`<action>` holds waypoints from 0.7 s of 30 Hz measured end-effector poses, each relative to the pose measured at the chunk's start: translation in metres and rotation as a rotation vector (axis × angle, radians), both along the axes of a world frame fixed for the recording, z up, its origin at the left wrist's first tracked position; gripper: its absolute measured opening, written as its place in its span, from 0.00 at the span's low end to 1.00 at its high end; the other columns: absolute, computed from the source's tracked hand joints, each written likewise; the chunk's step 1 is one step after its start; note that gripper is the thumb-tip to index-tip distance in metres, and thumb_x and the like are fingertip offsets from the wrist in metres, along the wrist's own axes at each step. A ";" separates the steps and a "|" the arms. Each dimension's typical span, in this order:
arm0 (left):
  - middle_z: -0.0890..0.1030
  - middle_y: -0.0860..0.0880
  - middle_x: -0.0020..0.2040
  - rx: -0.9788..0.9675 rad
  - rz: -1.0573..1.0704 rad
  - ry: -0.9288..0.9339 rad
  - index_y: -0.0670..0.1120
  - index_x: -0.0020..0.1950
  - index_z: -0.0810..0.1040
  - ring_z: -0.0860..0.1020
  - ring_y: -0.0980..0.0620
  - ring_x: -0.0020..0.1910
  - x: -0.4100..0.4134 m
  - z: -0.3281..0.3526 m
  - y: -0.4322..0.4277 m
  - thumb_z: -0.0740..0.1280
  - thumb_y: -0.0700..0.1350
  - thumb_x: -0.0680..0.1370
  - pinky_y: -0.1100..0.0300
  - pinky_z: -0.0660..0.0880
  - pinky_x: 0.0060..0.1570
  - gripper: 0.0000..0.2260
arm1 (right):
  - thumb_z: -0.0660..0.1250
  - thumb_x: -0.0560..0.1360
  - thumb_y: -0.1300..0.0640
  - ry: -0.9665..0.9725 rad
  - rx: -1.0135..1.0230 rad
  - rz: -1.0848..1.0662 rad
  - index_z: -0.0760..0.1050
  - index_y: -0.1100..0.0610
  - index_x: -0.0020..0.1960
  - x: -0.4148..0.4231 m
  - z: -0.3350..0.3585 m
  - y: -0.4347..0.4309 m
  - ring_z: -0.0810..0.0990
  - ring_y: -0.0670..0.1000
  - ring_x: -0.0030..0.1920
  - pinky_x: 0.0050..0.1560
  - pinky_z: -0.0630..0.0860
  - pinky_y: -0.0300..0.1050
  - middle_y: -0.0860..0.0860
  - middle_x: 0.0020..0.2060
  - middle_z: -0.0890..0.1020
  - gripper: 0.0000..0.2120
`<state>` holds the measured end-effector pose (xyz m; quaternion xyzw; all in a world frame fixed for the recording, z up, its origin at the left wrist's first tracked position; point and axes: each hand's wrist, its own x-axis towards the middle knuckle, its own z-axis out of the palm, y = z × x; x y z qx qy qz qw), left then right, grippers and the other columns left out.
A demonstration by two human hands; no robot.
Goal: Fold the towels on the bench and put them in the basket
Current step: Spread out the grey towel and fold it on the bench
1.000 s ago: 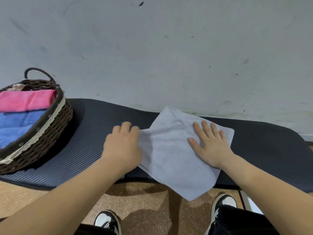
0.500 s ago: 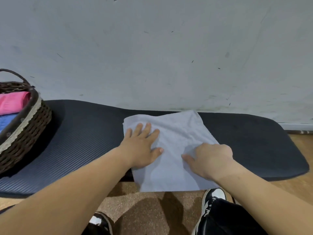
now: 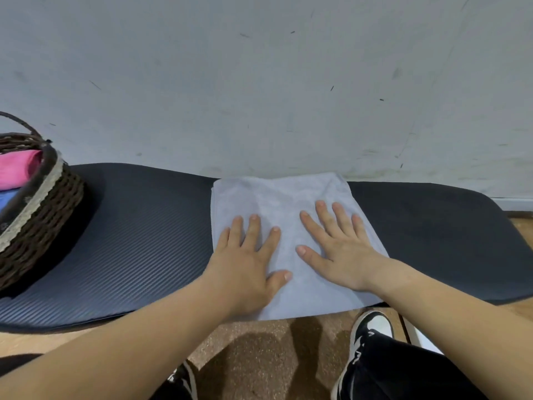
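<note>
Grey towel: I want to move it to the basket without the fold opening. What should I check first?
1. Fold flat: ok, the grey towel lies squared on the bench.
2. Near edge fully on the bench: not ok, it overhangs the front.
3. Grip: not ok, left hand and right hand both press flat, fingers straight.
4. Target in place: ok, the wicker basket stands on the bench, to the left.
5. Room inside: cannot tell; a pink towel and a blue towel lie in it, mostly out of frame.

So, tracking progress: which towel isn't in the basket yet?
The pale grey towel, on the bench; the pink towel and blue towel sit in the basket.
</note>
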<state>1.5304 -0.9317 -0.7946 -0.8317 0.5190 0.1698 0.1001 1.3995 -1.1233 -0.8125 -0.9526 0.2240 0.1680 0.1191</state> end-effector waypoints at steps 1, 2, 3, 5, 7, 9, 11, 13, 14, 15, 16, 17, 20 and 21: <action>0.31 0.44 0.82 -0.018 -0.028 0.014 0.56 0.81 0.31 0.31 0.38 0.80 0.014 -0.002 -0.002 0.40 0.73 0.78 0.42 0.37 0.80 0.38 | 0.41 0.78 0.27 -0.025 0.009 -0.022 0.29 0.35 0.79 0.005 -0.001 -0.002 0.23 0.54 0.77 0.77 0.28 0.60 0.44 0.78 0.25 0.35; 0.31 0.46 0.82 -0.038 -0.053 0.028 0.58 0.81 0.32 0.31 0.40 0.80 0.028 -0.003 -0.003 0.40 0.74 0.76 0.43 0.37 0.80 0.39 | 0.42 0.78 0.27 -0.057 0.015 -0.041 0.30 0.35 0.79 0.010 -0.002 -0.003 0.24 0.54 0.78 0.77 0.28 0.60 0.44 0.78 0.26 0.35; 0.33 0.47 0.82 -0.061 -0.069 0.035 0.59 0.82 0.34 0.32 0.42 0.81 0.040 -0.004 -0.003 0.39 0.75 0.75 0.45 0.37 0.80 0.39 | 0.43 0.79 0.27 -0.097 0.022 -0.053 0.32 0.34 0.79 0.014 -0.002 -0.003 0.25 0.54 0.78 0.77 0.29 0.60 0.43 0.79 0.27 0.35; 0.36 0.48 0.84 -0.122 -0.081 0.036 0.58 0.83 0.40 0.34 0.45 0.82 0.053 -0.006 0.001 0.38 0.74 0.75 0.47 0.39 0.81 0.39 | 0.45 0.80 0.29 -0.168 0.034 -0.043 0.34 0.34 0.80 0.017 -0.001 -0.002 0.26 0.53 0.79 0.78 0.30 0.61 0.43 0.79 0.28 0.34; 0.42 0.46 0.84 -0.195 -0.104 0.025 0.54 0.84 0.46 0.39 0.44 0.83 0.054 -0.009 0.010 0.40 0.72 0.78 0.46 0.43 0.81 0.38 | 0.45 0.81 0.29 -0.186 0.023 0.019 0.34 0.34 0.80 0.009 0.001 0.003 0.26 0.51 0.79 0.78 0.32 0.61 0.43 0.80 0.29 0.33; 0.46 0.45 0.84 -0.256 -0.170 0.012 0.51 0.84 0.51 0.43 0.43 0.83 0.045 -0.012 0.022 0.43 0.69 0.80 0.44 0.48 0.81 0.36 | 0.45 0.81 0.29 -0.167 -0.016 0.094 0.32 0.34 0.80 -0.007 0.002 0.010 0.25 0.50 0.78 0.78 0.31 0.60 0.42 0.79 0.29 0.34; 0.47 0.46 0.85 -0.320 -0.258 0.023 0.51 0.84 0.53 0.45 0.44 0.83 0.036 -0.018 0.038 0.47 0.67 0.82 0.44 0.51 0.81 0.34 | 0.42 0.80 0.29 -0.120 -0.040 0.123 0.30 0.35 0.79 -0.024 0.001 0.017 0.23 0.50 0.77 0.78 0.30 0.58 0.42 0.79 0.27 0.34; 0.48 0.46 0.85 -0.325 -0.332 0.022 0.51 0.84 0.53 0.45 0.46 0.83 0.030 -0.022 0.054 0.49 0.69 0.83 0.44 0.52 0.81 0.35 | 0.37 0.79 0.28 -0.090 -0.066 0.107 0.28 0.36 0.79 -0.038 -0.003 0.025 0.22 0.50 0.77 0.78 0.30 0.58 0.43 0.79 0.27 0.33; 0.48 0.46 0.85 -0.316 -0.356 0.013 0.51 0.84 0.53 0.45 0.45 0.83 0.029 -0.025 0.061 0.50 0.70 0.82 0.44 0.53 0.81 0.36 | 0.35 0.79 0.28 -0.088 -0.089 0.094 0.28 0.37 0.79 -0.041 -0.006 0.029 0.22 0.50 0.77 0.78 0.30 0.59 0.44 0.79 0.28 0.33; 0.49 0.46 0.84 -0.316 -0.375 -0.008 0.50 0.84 0.53 0.47 0.45 0.83 0.029 -0.027 0.068 0.52 0.70 0.82 0.44 0.54 0.80 0.37 | 0.33 0.78 0.27 -0.090 -0.107 0.079 0.28 0.37 0.79 -0.044 -0.008 0.033 0.22 0.51 0.77 0.78 0.30 0.59 0.45 0.79 0.28 0.34; 0.51 0.45 0.84 -0.317 -0.392 -0.036 0.50 0.84 0.53 0.49 0.44 0.83 0.029 -0.028 0.074 0.56 0.68 0.82 0.43 0.56 0.80 0.36 | 0.31 0.77 0.27 -0.093 -0.112 0.062 0.28 0.38 0.79 -0.045 -0.008 0.039 0.22 0.51 0.77 0.78 0.30 0.59 0.46 0.80 0.28 0.34; 0.54 0.45 0.84 -0.319 -0.408 -0.064 0.50 0.84 0.53 0.53 0.43 0.83 0.029 -0.028 0.078 0.59 0.64 0.82 0.43 0.60 0.79 0.35 | 0.31 0.77 0.27 -0.093 -0.107 0.048 0.28 0.39 0.80 -0.046 -0.008 0.044 0.22 0.52 0.77 0.78 0.29 0.60 0.46 0.80 0.28 0.35; 0.63 0.45 0.81 -0.340 -0.420 -0.050 0.49 0.81 0.63 0.62 0.43 0.80 0.032 -0.018 0.083 0.57 0.57 0.82 0.45 0.67 0.75 0.28 | 0.38 0.76 0.23 -0.075 -0.048 0.088 0.29 0.37 0.79 -0.051 -0.001 0.055 0.21 0.52 0.76 0.77 0.28 0.61 0.45 0.78 0.26 0.38; 0.66 0.47 0.80 -0.350 -0.401 -0.017 0.50 0.80 0.67 0.65 0.45 0.79 0.033 -0.013 0.084 0.54 0.57 0.83 0.46 0.68 0.74 0.26 | 0.40 0.75 0.22 -0.066 -0.033 0.128 0.29 0.36 0.79 -0.054 0.002 0.056 0.21 0.52 0.77 0.77 0.28 0.61 0.44 0.78 0.26 0.40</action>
